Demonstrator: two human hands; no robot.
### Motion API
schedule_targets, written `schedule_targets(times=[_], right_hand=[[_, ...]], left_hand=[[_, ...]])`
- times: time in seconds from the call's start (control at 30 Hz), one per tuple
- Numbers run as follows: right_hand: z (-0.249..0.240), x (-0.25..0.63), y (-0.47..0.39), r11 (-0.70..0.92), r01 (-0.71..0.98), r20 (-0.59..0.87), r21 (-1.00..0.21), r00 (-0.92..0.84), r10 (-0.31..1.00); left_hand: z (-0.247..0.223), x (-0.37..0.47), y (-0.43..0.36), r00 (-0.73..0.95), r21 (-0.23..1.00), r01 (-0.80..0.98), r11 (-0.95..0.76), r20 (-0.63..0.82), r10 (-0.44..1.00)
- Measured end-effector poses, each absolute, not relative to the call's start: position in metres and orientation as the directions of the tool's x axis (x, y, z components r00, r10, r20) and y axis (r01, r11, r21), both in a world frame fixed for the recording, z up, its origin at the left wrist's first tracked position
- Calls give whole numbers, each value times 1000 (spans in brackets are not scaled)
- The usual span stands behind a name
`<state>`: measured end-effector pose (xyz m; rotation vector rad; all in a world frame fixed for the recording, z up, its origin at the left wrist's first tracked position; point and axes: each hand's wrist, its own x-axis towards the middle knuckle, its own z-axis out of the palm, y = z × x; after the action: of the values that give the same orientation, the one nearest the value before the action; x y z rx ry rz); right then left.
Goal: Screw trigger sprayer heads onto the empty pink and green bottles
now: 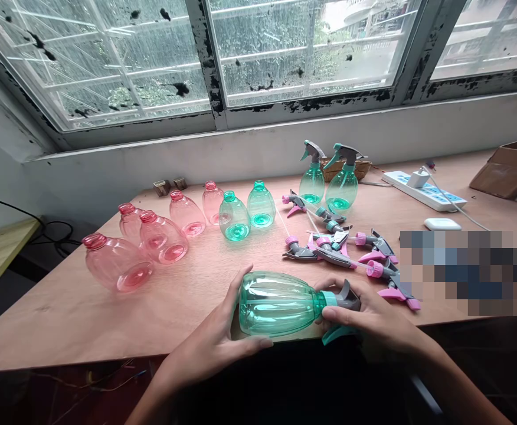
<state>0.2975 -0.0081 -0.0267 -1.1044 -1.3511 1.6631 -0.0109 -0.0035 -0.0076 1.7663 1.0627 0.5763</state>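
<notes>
A clear green spray bottle (278, 304) lies sideways between my hands at the table's front edge, its base to the left. My left hand (225, 330) cups the base, thumb below and fingers behind. On the right, my right hand (365, 310) grips the neck, where a grey and teal spray head (347, 298) sits on the bottle; its teal trigger points down. Just behind lie several loose spray heads with pink or teal collars, among them a pink-collared spray head (385, 274). Two green bottles with spray heads, such as one spray bottle (342, 186), stand upright behind these.
Several open pink bottles (119, 262) stand on the left of the wooden table (64, 319). Two open green bottles (235, 217) are at the middle. A power strip (424, 190), white case (442, 224), cardboard box (509, 168) and wicker basket (362, 170) lie to the right and back.
</notes>
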Motion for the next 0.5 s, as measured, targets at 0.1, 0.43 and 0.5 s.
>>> schedule_targets(times=[0.1,0.43,0.5], right_hand=[[-26,297,-8,-199,-11,-180,-980,-381,907],[-27,299,-8,-187,-5,-171,-982,-384,907],[-27,300,-8,-188,1,-174,-982,-381,908]], left_hand=[[-6,-11,-3,520,899,404,-168,-75,851],[-2,-9,-3,516,870,451,-199,-72,854],[-2,-9,-2,516,871,451,-195,-76,853]])
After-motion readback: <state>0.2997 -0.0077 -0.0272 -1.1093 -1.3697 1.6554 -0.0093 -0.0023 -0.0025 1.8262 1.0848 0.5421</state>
